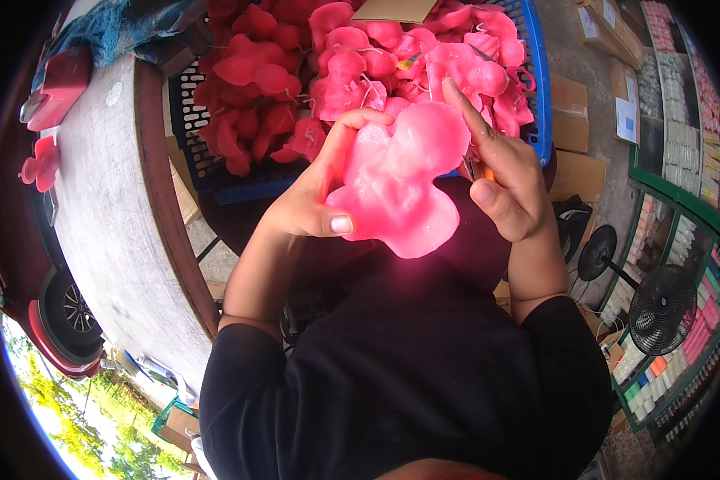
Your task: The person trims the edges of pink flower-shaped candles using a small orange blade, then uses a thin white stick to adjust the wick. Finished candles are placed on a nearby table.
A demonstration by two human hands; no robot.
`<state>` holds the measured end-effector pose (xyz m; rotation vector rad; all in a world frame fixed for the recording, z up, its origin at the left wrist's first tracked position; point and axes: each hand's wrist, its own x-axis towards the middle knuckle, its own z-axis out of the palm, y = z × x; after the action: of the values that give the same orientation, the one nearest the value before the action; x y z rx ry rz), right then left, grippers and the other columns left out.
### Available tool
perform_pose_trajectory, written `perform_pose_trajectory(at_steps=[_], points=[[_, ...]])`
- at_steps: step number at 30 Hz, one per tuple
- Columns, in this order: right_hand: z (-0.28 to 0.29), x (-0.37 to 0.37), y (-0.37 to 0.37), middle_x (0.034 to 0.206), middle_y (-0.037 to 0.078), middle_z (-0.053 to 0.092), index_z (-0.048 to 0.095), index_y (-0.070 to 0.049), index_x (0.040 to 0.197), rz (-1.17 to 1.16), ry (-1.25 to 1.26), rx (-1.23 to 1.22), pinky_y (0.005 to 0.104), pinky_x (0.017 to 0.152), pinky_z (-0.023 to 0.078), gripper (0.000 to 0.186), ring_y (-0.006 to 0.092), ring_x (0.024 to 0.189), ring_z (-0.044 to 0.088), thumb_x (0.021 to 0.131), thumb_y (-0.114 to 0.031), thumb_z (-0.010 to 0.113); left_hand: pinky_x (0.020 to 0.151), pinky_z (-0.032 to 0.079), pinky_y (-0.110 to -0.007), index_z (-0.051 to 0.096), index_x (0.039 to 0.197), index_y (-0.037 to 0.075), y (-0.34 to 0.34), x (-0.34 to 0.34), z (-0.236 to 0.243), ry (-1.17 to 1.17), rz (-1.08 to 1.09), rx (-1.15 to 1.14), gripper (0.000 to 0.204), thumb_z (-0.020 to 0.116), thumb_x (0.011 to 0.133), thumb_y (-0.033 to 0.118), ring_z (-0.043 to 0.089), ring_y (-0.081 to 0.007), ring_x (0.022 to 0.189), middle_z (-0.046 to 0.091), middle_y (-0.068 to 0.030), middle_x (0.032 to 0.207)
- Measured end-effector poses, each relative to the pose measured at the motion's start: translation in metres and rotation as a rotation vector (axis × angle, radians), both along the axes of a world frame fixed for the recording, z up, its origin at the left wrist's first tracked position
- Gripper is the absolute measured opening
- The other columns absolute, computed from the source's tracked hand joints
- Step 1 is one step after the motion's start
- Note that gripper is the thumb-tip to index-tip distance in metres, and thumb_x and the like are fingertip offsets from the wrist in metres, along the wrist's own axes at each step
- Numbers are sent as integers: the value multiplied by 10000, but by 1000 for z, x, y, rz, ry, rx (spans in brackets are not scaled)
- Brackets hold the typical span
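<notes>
My left hand (312,180) grips a lumpy pink wax candle (400,180) by its left side, thumb in front and fingers behind. The candle is held up in front of my chest, its rounded lobes facing me. At its right edge, my right hand (508,180) is closed around a small orange-handled tool (488,172) with a thin metal part; most of it is hidden by the fingers, and its exact kind is unclear. The right index finger points upward beside the candle. Beyond both hands, a blue plastic basket (542,88) is heaped with similar pink candles (256,64), several with white wicks.
A cardboard piece (396,10) lies on the heap. Along the left runs a pale table (108,184) bearing a red object (62,90) and a pink wax piece (40,164). Cardboard boxes (570,112), black fans (662,310) and stocked shelves (680,144) stand at the right.
</notes>
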<state>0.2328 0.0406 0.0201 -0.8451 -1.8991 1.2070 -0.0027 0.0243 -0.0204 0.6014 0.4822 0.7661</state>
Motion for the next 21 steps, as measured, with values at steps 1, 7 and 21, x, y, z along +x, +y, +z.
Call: perform_pose_trajectory(at_steps=[1,7,21], points=[[0,0,-1,660,73,563,369,77,1388,-11,-27,27,268,556,446,635,147,545,544,898,-280,558,1023,360,-372,245,1367,112,0,0,0,6,6,0,1025,847,566,325,439,-243,1226,404,-107,1305],[-6,-4,0,689,90,597,399,84,1365,-116,-183,300,283,556,462,604,170,547,569,895,-260,560,1019,361,-370,246,1364,108,0,1,-2,0,4,7,1017,842,568,323,434,-232,1226,401,-106,1299],[-6,-5,-2,653,75,547,416,74,1360,-76,-64,193,300,538,439,596,160,510,513,917,-306,536,1021,320,-336,289,1333,61,7,-6,4,133,-39,163,1000,795,503,298,422,-223,1202,392,-92,1248]])
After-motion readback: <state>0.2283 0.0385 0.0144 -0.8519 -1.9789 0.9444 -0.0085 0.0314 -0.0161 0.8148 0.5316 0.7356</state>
